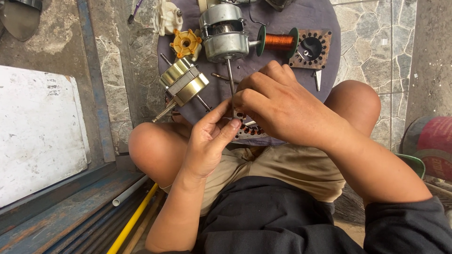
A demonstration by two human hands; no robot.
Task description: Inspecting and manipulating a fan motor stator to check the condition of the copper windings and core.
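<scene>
Head view, nearest first: my left hand (207,141) comes up from the lap with its palm turned towards me, thumb and forefinger curled in against the near rim of the motor core (248,129), the ring of copper-wound slots that rests just above my knees. My right hand (282,106) lies across the core from the right and covers most of it; its fingers (256,84) are bunched together at the core's far side. I cannot tell what, if anything, they pinch, since the knuckles hide the tips. So the core sits between the two hands, below the right one and beside the left thumb, and both are touching or nearly touching it. Its flat face looks up towards me. Just beyond, on the purple cloth (306,19), a brass-coloured motor (183,82) lies tilted to the left, a grey motor (225,33) points its shaft at my knuckles, and a spool of copper wire (278,42) lies right of it.
</scene>
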